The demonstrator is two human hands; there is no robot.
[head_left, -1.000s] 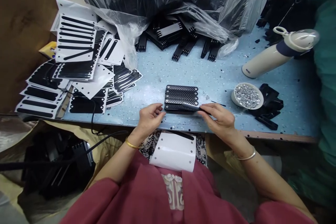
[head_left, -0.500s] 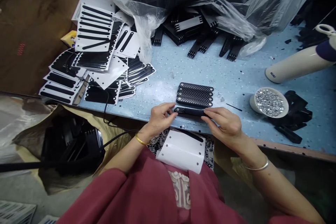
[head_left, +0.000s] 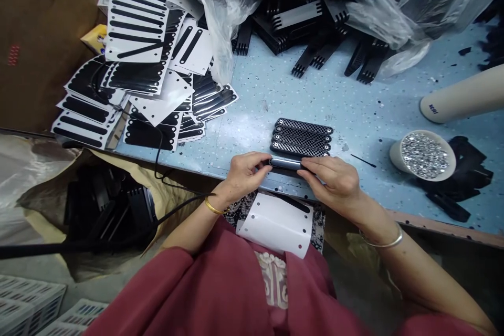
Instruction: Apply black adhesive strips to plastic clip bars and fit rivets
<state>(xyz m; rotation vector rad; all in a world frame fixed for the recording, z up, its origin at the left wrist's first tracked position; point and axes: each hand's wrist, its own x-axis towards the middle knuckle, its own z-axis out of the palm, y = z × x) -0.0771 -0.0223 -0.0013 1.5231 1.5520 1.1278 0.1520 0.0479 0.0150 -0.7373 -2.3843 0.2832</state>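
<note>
Between my two hands is a short black strip [head_left: 286, 163] with a smooth, shiny face turned up, close to the table's front edge. My left hand [head_left: 249, 172] pinches its left end between thumb and fingers. At the right end my right hand [head_left: 331, 177] grips it the same way, fingers laid along the top. Just beyond it lies a row of several black pieces with a mesh-patterned face [head_left: 302, 136], side by side, each with a silvery round fitting near its ends. A white sheet with punched holes and one black strip [head_left: 280, 222] rests on my lap.
Sheets of black strips [head_left: 136, 21] are piled at the left. Black slotted parts [head_left: 299, 16] lie under clear plastic [head_left: 224, 5] at the back. A cup of small metal pieces [head_left: 423, 155] and a bottle [head_left: 464, 95] stand right. An open sack [head_left: 165, 168] of black parts is below left.
The black strip has been turned over in my hands: its mesh-patterned top gave way to a smooth, shiny face. The view has shifted slightly, and the white sheet stays on my lap.
</note>
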